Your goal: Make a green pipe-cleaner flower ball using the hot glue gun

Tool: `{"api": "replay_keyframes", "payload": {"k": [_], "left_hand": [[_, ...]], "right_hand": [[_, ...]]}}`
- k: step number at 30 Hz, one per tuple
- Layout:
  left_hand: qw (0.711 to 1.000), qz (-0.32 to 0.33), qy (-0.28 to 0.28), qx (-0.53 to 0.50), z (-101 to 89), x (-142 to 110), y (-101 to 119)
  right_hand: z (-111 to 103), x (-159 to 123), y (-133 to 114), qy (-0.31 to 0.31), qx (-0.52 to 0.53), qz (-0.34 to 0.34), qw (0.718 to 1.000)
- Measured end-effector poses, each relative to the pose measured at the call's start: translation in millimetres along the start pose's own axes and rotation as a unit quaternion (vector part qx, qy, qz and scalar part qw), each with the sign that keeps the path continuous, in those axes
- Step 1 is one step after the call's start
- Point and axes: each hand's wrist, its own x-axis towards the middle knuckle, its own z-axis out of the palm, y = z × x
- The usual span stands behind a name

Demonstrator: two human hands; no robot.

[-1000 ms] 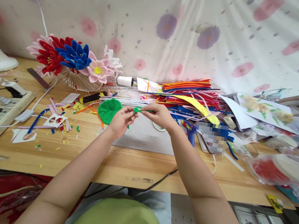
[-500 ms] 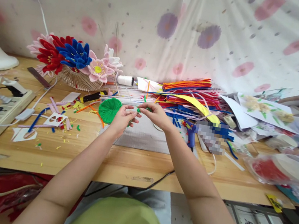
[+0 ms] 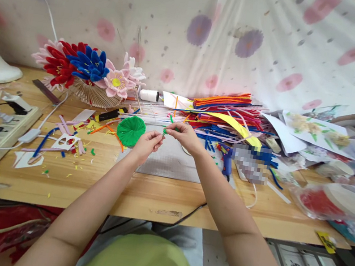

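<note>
Green strip (image 3: 171,118), between both hands' fingertips (image 3: 164,132)

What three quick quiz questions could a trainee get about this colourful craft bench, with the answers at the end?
1. True or false: the round, ribbed disc is to the left of the left hand.

2. Multiple choice: which colour is the fuzzy flower between the red flower and the pink flower with a yellow centre?
A) yellow
B) blue
C) green

3. Fill in the blank: the right hand pinches a thin piece coloured ____.

Key: 1 true; 2 B; 3 green.
</note>
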Motion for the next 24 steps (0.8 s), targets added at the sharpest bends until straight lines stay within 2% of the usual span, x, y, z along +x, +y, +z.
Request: {"api": "replay_keyframes", "payload": {"k": [7, 13, 20, 24], "left_hand": [[1.0, 0.014, 0.01, -0.003, 2.5, 0, -2], [1.0, 0.018, 0.018, -0.006, 3.3, 0, -1], [0.999, -0.008, 0.016, -0.034, 5.0, 0, 3], [0.999, 0.014, 0.035, -0.014, 6.9, 0, 3]], "right_hand": [[0, 0, -6, -0.001, 0.022, 0.027, 0.999], [1, 2, -9, -0.005, 0.023, 0.018, 1.0], [4, 2, -13, -0.008, 0.015, 0.008, 1.0], [3, 2, -16, -0.015, 0.005, 0.0, 1.0]]}}
